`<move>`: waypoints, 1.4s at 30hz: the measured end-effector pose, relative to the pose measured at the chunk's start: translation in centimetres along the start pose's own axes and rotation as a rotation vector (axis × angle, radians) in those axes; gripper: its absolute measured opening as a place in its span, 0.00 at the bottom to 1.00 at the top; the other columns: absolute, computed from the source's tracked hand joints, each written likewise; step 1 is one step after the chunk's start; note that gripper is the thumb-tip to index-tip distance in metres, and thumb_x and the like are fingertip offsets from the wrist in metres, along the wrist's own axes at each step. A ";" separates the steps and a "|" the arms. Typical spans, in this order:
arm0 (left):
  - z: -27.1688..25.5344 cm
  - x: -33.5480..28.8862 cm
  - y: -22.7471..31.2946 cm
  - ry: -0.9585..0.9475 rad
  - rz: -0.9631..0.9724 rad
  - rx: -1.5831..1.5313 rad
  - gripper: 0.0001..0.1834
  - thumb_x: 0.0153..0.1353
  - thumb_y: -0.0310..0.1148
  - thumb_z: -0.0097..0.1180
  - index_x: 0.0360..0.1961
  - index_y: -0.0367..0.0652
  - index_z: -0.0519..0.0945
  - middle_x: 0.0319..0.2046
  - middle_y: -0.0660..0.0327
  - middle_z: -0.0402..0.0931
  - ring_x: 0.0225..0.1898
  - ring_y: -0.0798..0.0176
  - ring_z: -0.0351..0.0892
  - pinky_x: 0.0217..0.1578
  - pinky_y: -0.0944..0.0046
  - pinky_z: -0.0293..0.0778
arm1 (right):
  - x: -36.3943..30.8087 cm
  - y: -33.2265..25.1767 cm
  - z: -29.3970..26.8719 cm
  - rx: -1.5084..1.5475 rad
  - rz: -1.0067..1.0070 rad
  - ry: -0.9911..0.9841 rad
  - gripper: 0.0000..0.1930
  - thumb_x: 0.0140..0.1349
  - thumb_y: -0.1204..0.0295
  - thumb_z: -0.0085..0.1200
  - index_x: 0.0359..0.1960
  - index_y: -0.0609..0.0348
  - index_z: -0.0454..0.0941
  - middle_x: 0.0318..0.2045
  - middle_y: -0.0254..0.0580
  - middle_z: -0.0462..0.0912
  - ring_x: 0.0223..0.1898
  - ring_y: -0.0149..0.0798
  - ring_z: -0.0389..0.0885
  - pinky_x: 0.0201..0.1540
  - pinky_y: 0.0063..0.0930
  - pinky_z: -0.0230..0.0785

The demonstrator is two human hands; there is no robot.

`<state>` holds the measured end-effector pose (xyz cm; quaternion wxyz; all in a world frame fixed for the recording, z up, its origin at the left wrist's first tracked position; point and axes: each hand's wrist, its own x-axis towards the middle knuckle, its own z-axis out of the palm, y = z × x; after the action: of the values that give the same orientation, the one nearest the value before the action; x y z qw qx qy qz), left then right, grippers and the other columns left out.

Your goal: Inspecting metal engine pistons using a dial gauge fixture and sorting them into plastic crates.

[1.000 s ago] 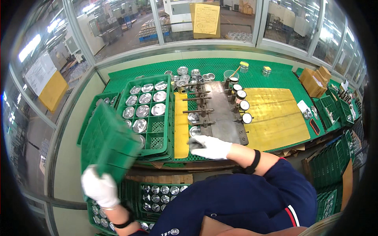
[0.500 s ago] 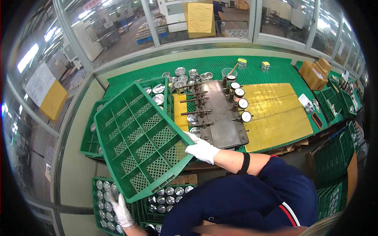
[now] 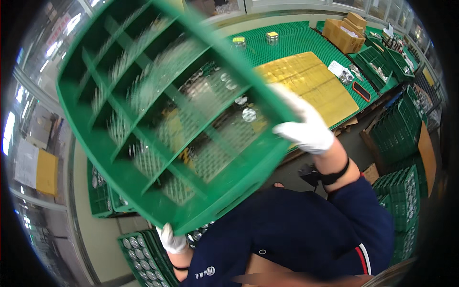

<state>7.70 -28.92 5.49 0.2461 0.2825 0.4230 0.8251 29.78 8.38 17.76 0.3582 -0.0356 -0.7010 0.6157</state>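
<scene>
A large green plastic crate (image 3: 165, 168), split into square compartments with a mesh bottom, is held up tilted close to me. Its compartments show no parts in them. My right hand (image 3: 308, 122), in a white glove, grips the crate's right rim. My left hand (image 3: 172, 240), gloved too, is closed on the lower left corner. Behind the crate, the metal fixture with round dial gauges (image 3: 249, 115) shows only in part through the mesh, blurred.
Crates of shiny round metal parts (image 3: 143, 256) stand low at the left. On the green-matted bench lie a yellow sheet (image 3: 315, 88), two small tins (image 3: 272, 38), a red-edged black phone-like object (image 3: 361, 92) and a cardboard box (image 3: 342, 36). Stacked green crates (image 3: 397, 129) stand at the right.
The crate has risen closer to me and now covers the fixture. My left hand, earlier beside its lower corner above the low crates, now grips that corner. The view has shifted right.
</scene>
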 end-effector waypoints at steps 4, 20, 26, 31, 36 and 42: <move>10.9 7.7 -2.8 -0.567 0.075 0.940 0.46 0.43 0.22 0.61 0.67 0.29 0.59 0.54 0.47 0.70 0.53 0.46 0.75 0.57 0.50 0.71 | -9.5 -1.4 -9.9 -0.060 0.151 0.576 0.40 0.53 0.83 0.56 0.71 0.67 0.58 0.66 0.47 0.69 0.66 0.42 0.70 0.67 0.34 0.62; 24.8 8.1 -31.1 -0.519 -0.866 0.322 0.49 0.66 0.38 0.61 0.76 0.39 0.42 0.73 0.47 0.51 0.70 0.57 0.58 0.62 0.61 0.69 | -23.9 14.1 -35.5 -0.246 0.746 0.907 0.37 0.42 0.87 0.42 0.62 0.68 0.73 0.48 0.42 0.82 0.41 0.35 0.78 0.39 0.20 0.70; 22.9 12.5 -21.4 -0.567 -0.744 0.225 0.39 0.67 0.35 0.60 0.73 0.35 0.54 0.68 0.47 0.64 0.63 0.55 0.71 0.59 0.57 0.74 | -16.1 22.2 -37.8 -0.499 0.766 0.828 0.36 0.46 0.87 0.45 0.63 0.61 0.73 0.50 0.40 0.81 0.43 0.32 0.77 0.45 0.21 0.69; 16.9 16.8 -6.2 -0.117 -0.375 1.098 0.27 0.63 0.26 0.58 0.63 0.37 0.71 0.52 0.52 0.79 0.52 0.62 0.79 0.55 0.62 0.74 | -16.3 23.2 -39.4 -0.761 0.953 0.823 0.34 0.47 0.80 0.52 0.63 0.58 0.74 0.49 0.46 0.82 0.45 0.39 0.79 0.48 0.28 0.72; -7.5 12.8 1.2 0.262 0.066 1.983 0.26 0.61 0.30 0.60 0.60 0.33 0.72 0.53 0.42 0.76 0.54 0.40 0.76 0.57 0.50 0.71 | -17.4 23.6 -40.1 -1.106 0.958 0.858 0.34 0.55 0.72 0.55 0.67 0.65 0.66 0.56 0.57 0.78 0.54 0.45 0.79 0.57 0.32 0.69; -25.4 13.6 4.1 0.265 -0.096 1.969 0.29 0.56 0.25 0.58 0.61 0.34 0.71 0.51 0.43 0.77 0.50 0.38 0.76 0.54 0.47 0.72 | -14.9 20.5 -38.0 -1.088 0.744 1.028 0.32 0.58 0.73 0.54 0.66 0.69 0.65 0.59 0.62 0.76 0.59 0.52 0.76 0.63 0.35 0.65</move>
<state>-19.84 -36.50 0.21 -0.1143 0.2487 0.9543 0.1199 53.54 37.84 -7.81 0.3396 -0.7090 -0.5923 0.1763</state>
